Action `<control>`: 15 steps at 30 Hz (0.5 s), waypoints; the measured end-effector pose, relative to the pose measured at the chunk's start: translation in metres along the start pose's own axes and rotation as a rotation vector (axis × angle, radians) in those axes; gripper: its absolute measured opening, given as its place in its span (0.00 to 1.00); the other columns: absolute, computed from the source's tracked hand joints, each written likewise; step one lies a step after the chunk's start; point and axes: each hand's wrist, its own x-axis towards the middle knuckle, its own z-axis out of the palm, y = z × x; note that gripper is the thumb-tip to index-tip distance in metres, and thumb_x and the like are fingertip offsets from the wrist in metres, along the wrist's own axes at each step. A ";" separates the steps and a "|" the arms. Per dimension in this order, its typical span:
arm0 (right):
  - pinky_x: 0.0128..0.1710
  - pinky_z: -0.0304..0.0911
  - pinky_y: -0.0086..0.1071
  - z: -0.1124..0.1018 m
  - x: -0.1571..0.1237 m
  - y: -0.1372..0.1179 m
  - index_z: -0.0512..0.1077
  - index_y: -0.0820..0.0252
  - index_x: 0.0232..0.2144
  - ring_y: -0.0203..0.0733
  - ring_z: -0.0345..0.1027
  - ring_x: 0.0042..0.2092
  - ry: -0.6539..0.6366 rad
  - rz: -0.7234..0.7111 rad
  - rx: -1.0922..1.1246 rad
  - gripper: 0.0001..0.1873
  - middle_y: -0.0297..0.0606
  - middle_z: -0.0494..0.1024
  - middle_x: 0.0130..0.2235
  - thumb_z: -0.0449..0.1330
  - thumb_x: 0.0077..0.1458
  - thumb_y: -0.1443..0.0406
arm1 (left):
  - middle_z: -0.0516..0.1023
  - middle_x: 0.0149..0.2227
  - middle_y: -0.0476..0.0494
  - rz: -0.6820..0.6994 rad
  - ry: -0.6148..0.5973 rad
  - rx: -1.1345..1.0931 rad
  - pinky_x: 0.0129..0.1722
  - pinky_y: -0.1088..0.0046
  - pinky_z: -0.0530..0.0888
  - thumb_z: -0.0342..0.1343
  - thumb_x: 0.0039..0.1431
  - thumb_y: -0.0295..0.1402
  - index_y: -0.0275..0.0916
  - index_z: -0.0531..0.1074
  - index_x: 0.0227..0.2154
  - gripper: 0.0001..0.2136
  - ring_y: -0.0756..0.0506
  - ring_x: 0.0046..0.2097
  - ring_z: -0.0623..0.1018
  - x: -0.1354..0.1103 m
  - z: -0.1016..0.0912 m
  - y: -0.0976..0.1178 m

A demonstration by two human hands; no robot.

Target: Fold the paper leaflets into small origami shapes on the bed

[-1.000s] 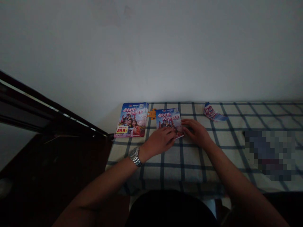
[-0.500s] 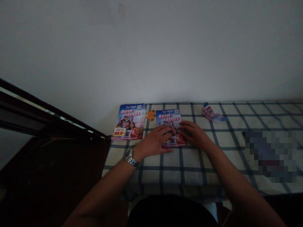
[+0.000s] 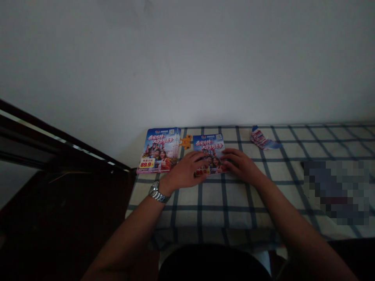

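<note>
A glossy, rectangular paper leaflet printed in blue and pink (image 3: 213, 153) lies face up on a table covered with white cloth checked in dark blue (image 3: 212, 201), between the person's bare hands. The left hand (image 3: 189, 169), with a silver metal wristwatch (image 3: 159, 194) at its wrist, lays bent fingers over the leaflet's left side, its thumb by the bottom edge; the right hand (image 3: 241, 166) is at the right edge, its thumb and forefinger only narrowly apart. Fingers on opposite sides probably keep the leaflet square and stop it sliding; whether either grip pinches the paper or merely rests on it, I cannot tell. A stack of matching glossy blue-and-pink leaflets (image 3: 158, 149) lies to the left, perhaps set apart to stay beyond the fingers, with a small orange bear-like shape (image 3: 185, 142) between.

The stack sits close to the table's left edge and to the pale painted wall (image 3: 190, 78), leaving little room there. A broader stretch of cloth separates the leaflet from the near edge. To the right are a crumpled blue, red and white paper piece (image 3: 263, 139) and a pixelated dark object (image 3: 334, 193).
</note>
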 end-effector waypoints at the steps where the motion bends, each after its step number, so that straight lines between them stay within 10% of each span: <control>1: 0.62 0.68 0.53 -0.002 0.000 -0.002 0.77 0.53 0.51 0.53 0.71 0.61 -0.015 -0.001 0.021 0.14 0.46 0.77 0.58 0.55 0.71 0.58 | 0.69 0.65 0.40 -0.002 0.005 -0.008 0.67 0.47 0.68 0.58 0.69 0.37 0.47 0.70 0.60 0.18 0.37 0.66 0.68 0.001 0.000 0.000; 15: 0.55 0.70 0.49 -0.012 0.001 -0.014 0.75 0.52 0.51 0.54 0.75 0.55 -0.086 -0.083 -0.023 0.14 0.44 0.81 0.51 0.64 0.65 0.57 | 0.78 0.54 0.43 -0.026 0.035 -0.044 0.59 0.56 0.73 0.52 0.74 0.35 0.44 0.74 0.52 0.10 0.42 0.57 0.75 0.008 0.001 -0.001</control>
